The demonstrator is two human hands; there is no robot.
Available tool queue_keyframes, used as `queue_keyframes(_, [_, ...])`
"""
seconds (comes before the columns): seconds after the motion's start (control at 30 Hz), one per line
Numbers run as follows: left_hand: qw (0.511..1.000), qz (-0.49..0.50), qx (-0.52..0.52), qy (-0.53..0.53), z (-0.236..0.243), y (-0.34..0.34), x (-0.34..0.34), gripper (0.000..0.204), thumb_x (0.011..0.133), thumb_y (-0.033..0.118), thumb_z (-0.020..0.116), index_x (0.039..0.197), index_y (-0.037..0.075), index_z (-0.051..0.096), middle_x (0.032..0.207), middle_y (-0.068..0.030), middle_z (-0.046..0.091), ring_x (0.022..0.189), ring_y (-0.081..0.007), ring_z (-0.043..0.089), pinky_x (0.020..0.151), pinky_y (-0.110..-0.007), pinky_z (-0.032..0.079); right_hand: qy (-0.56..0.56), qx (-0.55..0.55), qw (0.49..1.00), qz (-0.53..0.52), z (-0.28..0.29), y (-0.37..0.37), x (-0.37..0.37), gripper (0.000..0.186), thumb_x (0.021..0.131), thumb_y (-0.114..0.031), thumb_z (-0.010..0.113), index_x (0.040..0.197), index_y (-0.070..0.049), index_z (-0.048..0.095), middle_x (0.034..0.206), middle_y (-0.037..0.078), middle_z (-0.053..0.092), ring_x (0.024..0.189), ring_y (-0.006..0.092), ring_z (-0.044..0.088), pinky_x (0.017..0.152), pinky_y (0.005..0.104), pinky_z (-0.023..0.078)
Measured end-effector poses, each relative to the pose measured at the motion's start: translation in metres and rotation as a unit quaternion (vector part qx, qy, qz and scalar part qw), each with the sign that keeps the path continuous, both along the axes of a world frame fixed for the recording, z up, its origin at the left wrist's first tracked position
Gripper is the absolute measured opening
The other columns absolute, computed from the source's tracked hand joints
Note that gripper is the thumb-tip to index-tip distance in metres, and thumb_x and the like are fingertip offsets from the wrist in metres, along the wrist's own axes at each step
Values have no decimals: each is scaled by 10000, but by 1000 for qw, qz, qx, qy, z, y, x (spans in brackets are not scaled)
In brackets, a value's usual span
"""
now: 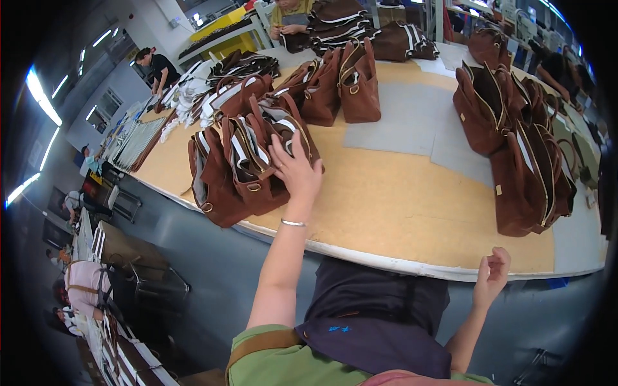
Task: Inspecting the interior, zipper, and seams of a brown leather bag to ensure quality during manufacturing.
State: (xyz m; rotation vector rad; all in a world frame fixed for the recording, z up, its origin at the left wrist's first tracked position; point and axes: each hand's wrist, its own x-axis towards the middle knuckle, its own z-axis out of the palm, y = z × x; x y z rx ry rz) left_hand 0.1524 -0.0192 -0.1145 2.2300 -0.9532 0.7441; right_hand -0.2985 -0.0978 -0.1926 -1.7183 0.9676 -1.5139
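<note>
My left hand (295, 166) reaches out over the table, fingers spread against a brown handbag (283, 122) in the group on the left. Beside it stand a handbag with white strips (248, 168) in its open top and, at the near left, another brown handbag (217, 183). I cannot see the left fingertips grasping anything. My right hand (494, 270) hovers at the table's front edge with its fingers loosely curled and nothing visible in them. The closest thing to it is a brown handbag with a gold zipper (528, 186) on the right.
Two brown handbags (359, 87) stand farther back, near grey sheets (393, 122) on the tan tabletop (386, 193). Stacked brown pieces with white strips (402, 42) lie at the far side, by a person in yellow (293, 16). Several more people work around the room.
</note>
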Motion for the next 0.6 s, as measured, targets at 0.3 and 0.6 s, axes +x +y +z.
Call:
queue_keyframes(0.3, [949,-154,-276,3,17,-3,25,455,769,-146,597,1196,8,623,1182,-161,623,1077,-329,615,961,-373,480,91,47,987,124,25,26,22,245,791,72,671,1014,-20,626,1047,86,599,856,142,579,753,250,489])
queue_keyframes(0.6, [893,-376,-242,53,13,61,-158,669,762,-62,727,1347,48,424,1287,-216,521,1141,-321,560,970,-380,459,-44,97,947,302,79,20,89,701,769,-55,753,1394,-41,436,1290,111,531,1036,183,559,875,301,468])
